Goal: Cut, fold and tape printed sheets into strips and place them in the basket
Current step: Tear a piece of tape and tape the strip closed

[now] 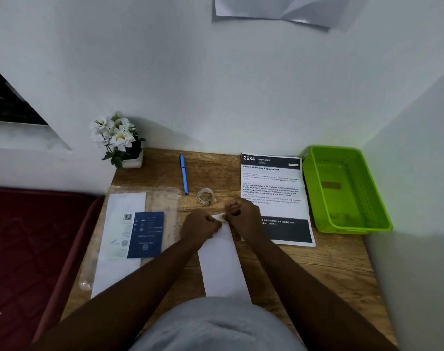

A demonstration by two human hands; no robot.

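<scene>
White paper, a long folded strip (222, 264), lies lengthwise in front of you on the wooden counter (329, 269), its near end running under your grey shirt and its far end caught between both your hands. Your left hand (200, 225) has its fingers curled down on the strip's far left corner; your right hand (241, 211) pinches the far right corner with curled fingers, and a small pale piece shows between the two, too blurred to name. Just beyond your knuckles sits a clear tape roll (205, 196), and past that a blue pen (183, 177) points toward the wall. To your right a printed sheet (274, 188) lies flat, your right wrist crossing its near left corner; beside its right edge stands the green basket (383, 219), pushed into the corner where the walls meet. On your left a clear plastic sleeve with a white sheet and a blue card (146, 234) reaches almost to the counter's left edge, with a red mattress (33, 249) below it. A pot of white flowers (119, 140) fills the far left corner. Bare wood lies open between strip and basket, near you
</scene>
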